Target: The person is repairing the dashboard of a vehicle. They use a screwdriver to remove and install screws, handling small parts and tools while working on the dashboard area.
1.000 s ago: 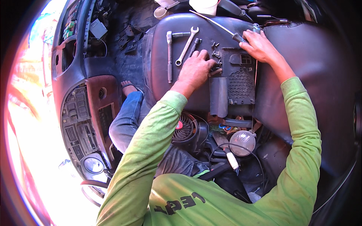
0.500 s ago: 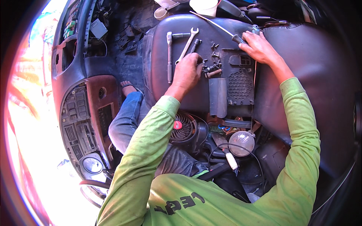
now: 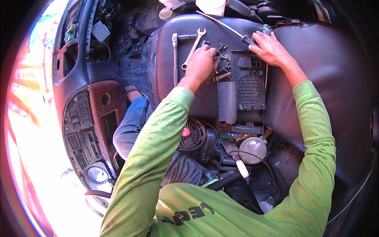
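Head view: left hand [image 3: 202, 63] grip curled beside screws [image 3: 224, 47], hold unclear; right hand [image 3: 271, 48] against screwdriver handle [image 3: 247, 40], closure unclear

The left hand [image 3: 201, 65] hides most of a black tool [image 3: 205, 42]. Small dark screws [image 3: 224, 57] blur together. The top edge crops a white cup [image 3: 211, 7].

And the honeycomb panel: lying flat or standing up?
Lying flat: the honeycomb panel rests on the black seat, broad face up.
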Demonstrator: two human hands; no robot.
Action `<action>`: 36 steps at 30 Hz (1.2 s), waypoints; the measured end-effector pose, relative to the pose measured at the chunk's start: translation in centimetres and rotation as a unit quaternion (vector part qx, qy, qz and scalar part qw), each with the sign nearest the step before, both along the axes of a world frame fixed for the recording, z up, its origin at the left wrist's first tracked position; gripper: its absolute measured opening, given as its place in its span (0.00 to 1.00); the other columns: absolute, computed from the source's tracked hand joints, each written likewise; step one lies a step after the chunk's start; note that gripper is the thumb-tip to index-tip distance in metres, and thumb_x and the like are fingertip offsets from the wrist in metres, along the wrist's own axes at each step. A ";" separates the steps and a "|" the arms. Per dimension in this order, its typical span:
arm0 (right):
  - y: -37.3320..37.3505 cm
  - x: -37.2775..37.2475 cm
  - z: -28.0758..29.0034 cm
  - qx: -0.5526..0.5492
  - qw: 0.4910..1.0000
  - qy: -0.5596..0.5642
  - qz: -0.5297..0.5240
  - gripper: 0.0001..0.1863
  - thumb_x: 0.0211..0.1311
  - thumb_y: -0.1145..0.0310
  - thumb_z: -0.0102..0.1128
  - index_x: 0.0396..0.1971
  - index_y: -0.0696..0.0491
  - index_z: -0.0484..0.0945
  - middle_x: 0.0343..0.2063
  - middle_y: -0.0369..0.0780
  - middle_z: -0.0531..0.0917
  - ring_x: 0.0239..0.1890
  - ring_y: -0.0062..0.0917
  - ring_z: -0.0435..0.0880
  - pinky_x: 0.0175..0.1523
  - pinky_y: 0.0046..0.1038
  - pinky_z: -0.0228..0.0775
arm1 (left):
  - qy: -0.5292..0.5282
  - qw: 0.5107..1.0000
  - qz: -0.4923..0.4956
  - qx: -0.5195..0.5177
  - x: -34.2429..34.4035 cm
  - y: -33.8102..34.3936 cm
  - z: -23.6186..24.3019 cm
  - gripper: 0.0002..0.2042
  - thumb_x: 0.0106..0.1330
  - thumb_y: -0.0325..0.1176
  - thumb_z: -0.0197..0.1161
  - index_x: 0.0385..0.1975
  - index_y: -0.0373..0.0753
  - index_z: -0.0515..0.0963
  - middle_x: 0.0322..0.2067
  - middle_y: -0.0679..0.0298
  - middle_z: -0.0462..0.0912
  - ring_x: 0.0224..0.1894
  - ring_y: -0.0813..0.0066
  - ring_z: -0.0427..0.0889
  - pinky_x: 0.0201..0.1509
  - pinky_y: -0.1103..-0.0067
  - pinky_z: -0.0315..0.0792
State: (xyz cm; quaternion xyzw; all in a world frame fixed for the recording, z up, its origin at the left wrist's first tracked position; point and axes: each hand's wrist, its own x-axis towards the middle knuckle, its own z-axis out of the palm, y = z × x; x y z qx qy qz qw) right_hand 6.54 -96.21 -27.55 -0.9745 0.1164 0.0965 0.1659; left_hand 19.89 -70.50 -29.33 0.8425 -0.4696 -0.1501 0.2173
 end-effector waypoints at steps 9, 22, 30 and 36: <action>-0.2 -0.1 -0.4 -0.003 1.000 0.016 0.007 0.21 0.77 0.52 0.51 0.48 0.57 0.72 0.53 0.52 0.78 0.65 0.50 0.75 0.74 0.66 0.54 | -0.010 0.998 0.042 0.036 -0.1 -1.3 -0.4 0.13 0.64 0.36 0.70 0.43 0.36 0.82 0.47 0.51 0.81 0.52 0.47 0.82 0.58 0.59 0.77; -0.1 0.2 -0.4 0.002 1.000 0.005 0.005 0.22 0.76 0.51 0.52 0.48 0.58 0.75 0.52 0.54 0.82 0.63 0.51 0.77 0.72 0.67 0.56 | 0.183 0.967 0.156 -0.087 0.2 4.1 1.2 0.09 0.56 0.29 0.72 0.36 0.33 0.86 0.32 0.51 0.90 0.36 0.60 0.91 0.46 0.69 0.83; -0.3 0.0 -0.4 0.003 1.000 0.011 0.004 0.22 0.76 0.51 0.52 0.48 0.58 0.75 0.52 0.54 0.82 0.63 0.51 0.78 0.72 0.67 0.56 | 0.161 0.970 0.164 -0.080 -0.2 5.2 0.5 0.10 0.59 0.27 0.71 0.40 0.35 0.86 0.36 0.54 0.90 0.39 0.62 0.91 0.49 0.71 0.82; -0.3 -0.1 -0.6 -0.004 1.000 -0.004 0.008 0.22 0.76 0.51 0.52 0.48 0.58 0.75 0.52 0.53 0.82 0.63 0.50 0.78 0.72 0.67 0.56 | 0.018 0.997 0.081 0.000 0.6 5.7 0.5 0.14 0.61 0.26 0.69 0.48 0.42 0.85 0.42 0.54 0.81 0.46 0.52 0.85 0.54 0.62 0.79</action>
